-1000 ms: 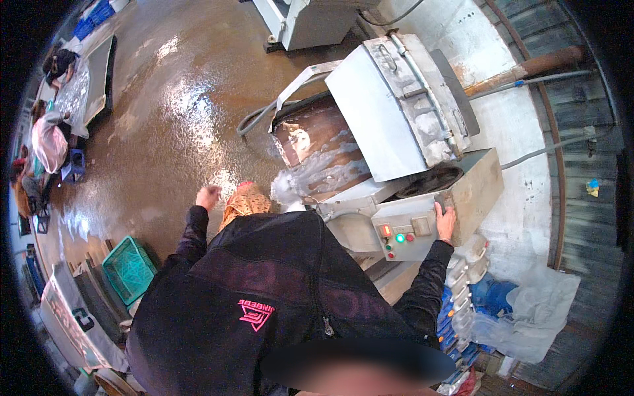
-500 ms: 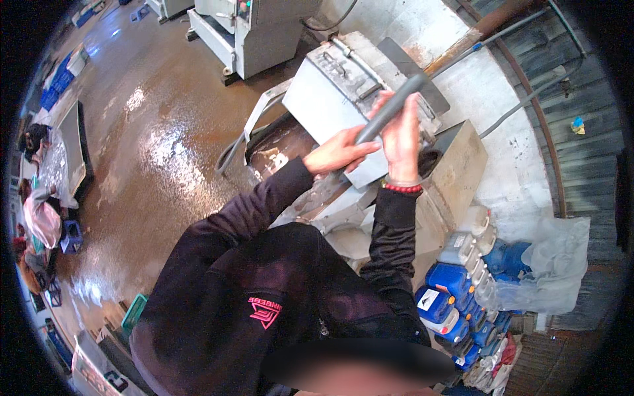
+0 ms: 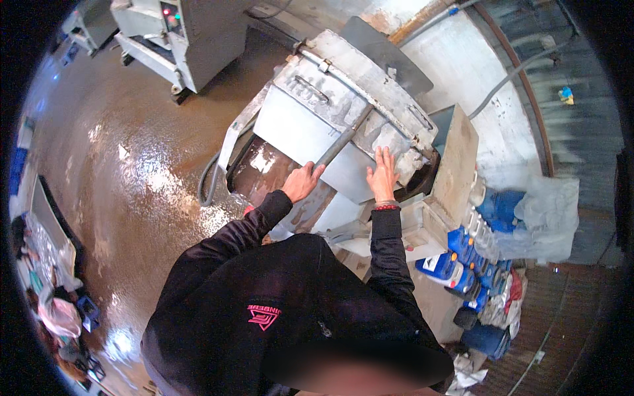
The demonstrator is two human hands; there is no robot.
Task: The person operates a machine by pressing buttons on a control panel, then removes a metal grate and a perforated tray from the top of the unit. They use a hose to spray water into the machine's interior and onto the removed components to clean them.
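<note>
A long grey rod (image 3: 347,136) slants across the white lidded machine (image 3: 284,122), its far end over the worn metal lid (image 3: 333,92). My left hand (image 3: 303,181) is closed round the rod's near end. To the right, my right hand (image 3: 382,175) is off the rod, fingers stretched and a little apart, at the machine's near right side; whether it touches the surface I cannot tell. A red bead bracelet (image 3: 386,207) circles that wrist. Below and left of the rod lies a brown wet trough (image 3: 271,165) on the machine.
A grey cabinet (image 3: 214,46) with lit buttons stands at the upper left on a wet brown floor (image 3: 132,218). Blue and white jugs (image 3: 456,270) are stacked at the lower right, near a metal box (image 3: 456,158). People sit at the far left edge beside a tray (image 3: 53,218).
The rod has come down and toward the left, onto the machine. My right hand has let go of it and opened. The left hand still grips it, and the view has shifted.
</note>
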